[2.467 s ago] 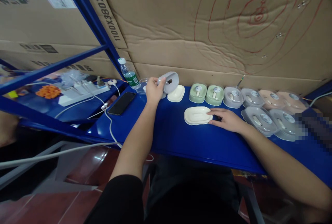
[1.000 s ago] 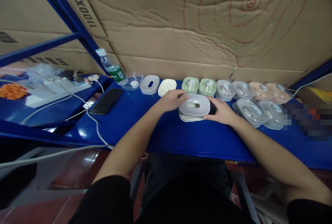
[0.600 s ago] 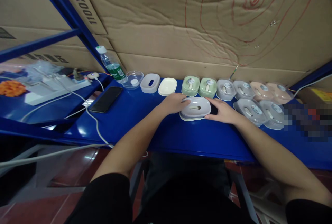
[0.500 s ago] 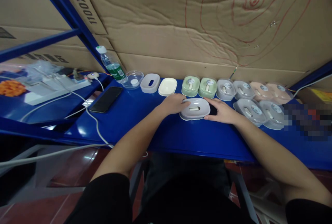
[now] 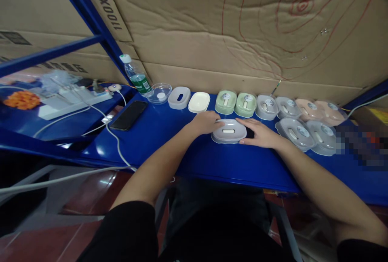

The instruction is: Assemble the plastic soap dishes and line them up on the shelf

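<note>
A pale grey-lilac soap box point(image 5: 230, 135) lies flat on the blue table, with a white piece in the oval slot of its top. My left hand point(image 5: 206, 122) is closed on its left end, thumb over the top edge. At the right end my right hand point(image 5: 257, 132) grips the box, fingers at the far corner and thumb at the near one. Just beyond stand a cream shallow tray point(image 5: 199, 102) and a grey slotted lid point(image 5: 179, 98). Two green soap boxes point(image 5: 226, 102) with clear covers are in the same row.
More covered boxes, grey point(image 5: 295, 133) and peach point(image 5: 331, 112), stand to the right. A clear cover point(image 5: 159, 93), a water bottle point(image 5: 140, 82) and a black phone point(image 5: 129, 115) lie left. A white cable point(image 5: 117, 146) crosses the table's left side. Cardboard point(image 5: 188, 31) walls the back.
The view has shifted slightly, so everything appears a little further right. The white piece now looks more centred in the slot, where a dark gap showed at its right. Both hands stay on the box.
</note>
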A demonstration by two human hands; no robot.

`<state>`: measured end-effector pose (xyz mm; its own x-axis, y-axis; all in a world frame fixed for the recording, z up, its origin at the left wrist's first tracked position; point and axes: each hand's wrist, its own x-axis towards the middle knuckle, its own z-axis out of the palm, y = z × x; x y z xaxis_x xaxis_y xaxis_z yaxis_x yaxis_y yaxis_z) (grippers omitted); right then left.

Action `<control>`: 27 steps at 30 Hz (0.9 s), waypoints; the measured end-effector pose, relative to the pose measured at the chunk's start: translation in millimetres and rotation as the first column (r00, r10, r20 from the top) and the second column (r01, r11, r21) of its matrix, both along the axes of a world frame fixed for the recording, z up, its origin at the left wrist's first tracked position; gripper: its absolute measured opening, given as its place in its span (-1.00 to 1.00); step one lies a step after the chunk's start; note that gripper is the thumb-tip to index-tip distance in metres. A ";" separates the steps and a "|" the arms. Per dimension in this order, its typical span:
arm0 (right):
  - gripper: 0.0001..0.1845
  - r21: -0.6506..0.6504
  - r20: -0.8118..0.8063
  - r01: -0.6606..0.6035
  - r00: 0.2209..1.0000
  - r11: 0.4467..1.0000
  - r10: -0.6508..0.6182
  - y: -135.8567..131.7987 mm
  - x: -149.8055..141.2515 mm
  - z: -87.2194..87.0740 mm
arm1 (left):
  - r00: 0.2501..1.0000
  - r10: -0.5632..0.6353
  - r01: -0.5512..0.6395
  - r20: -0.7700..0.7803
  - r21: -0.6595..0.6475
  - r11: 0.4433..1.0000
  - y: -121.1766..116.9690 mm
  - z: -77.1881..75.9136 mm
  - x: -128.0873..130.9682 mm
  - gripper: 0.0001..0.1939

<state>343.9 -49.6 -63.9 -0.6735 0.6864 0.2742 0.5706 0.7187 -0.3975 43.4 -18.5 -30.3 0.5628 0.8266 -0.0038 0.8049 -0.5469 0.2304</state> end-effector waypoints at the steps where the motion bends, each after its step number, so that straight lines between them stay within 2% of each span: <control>1: 0.03 -0.002 0.003 -0.002 1.000 1.000 0.002 0.1 0.1 -0.4 | 1.000 0.000 0.000 -0.001 -0.004 1.000 -0.2 -1.0 0.7 -0.61; 4: 0.03 0.000 0.009 0.003 1.000 1.000 -0.003 -0.1 0.2 -0.8 | 0.999 0.006 -0.007 0.035 0.001 1.000 -1.0 -3.1 2.8 -0.64; 7: 0.03 0.002 0.014 0.013 1.000 1.000 -0.013 -0.8 -0.1 -0.3 | 0.989 0.036 -0.040 0.142 0.025 0.999 2.4 0.9 -0.9 -0.67; 10: 0.03 0.002 0.008 0.022 1.000 1.000 -0.022 -1.2 0.0 -0.5 | 0.940 0.142 -0.189 0.309 0.125 0.974 13.5 12.1 -20.9 -0.67; 11: 0.03 0.004 0.006 0.024 1.000 1.000 -0.024 -1.2 0.2 -0.9 | 0.910 0.206 -0.281 0.361 0.170 0.944 18.4 16.2 -32.2 -0.67; 12: 0.03 0.006 0.005 0.026 1.000 1.000 -0.026 -1.0 0.5 -1.4 | 0.864 0.289 -0.401 0.412 0.215 0.891 23.3 19.8 -45.5 -0.68; 14: 0.03 0.008 0.011 0.025 1.000 1.000 -0.025 -0.6 1.0 -2.6 | 0.738 0.473 -0.633 0.481 0.249 0.733 32.1 24.6 -75.8 -0.68; 17: 0.02 0.005 0.025 0.026 0.999 1.000 -0.026 0.2 1.4 -4.6 | 0.574 0.701 -0.808 0.423 0.157 0.567 41.4 24.6 -118.9 -0.68; 19: 0.03 0.002 0.029 0.031 0.999 1.000 -0.031 0.4 1.3 -5.6 | 0.494 0.798 -0.863 0.345 0.085 0.497 45.8 21.2 -138.6 -0.63; 21: 0.03 -0.001 0.028 0.036 0.999 0.999 -0.036 0.4 1.1 -6.1 | 0.445 0.859 -0.889 0.254 0.013 0.457 49.8 16.8 -149.2 -0.62; 23: 0.02 -0.006 0.025 0.039 0.999 0.999 -0.039 0.2 0.9 -5.9 | 0.428 0.886 -0.896 0.180 -0.044 0.442 53.5 12.3 -153.1 -0.65; 27: 0.02 -0.022 0.028 0.033 0.999 0.999 -0.032 -0.3 0.8 -4.4 | 0.425 0.887 -0.897 0.182 -0.045 0.439 57.2 5.5 -153.4 -0.73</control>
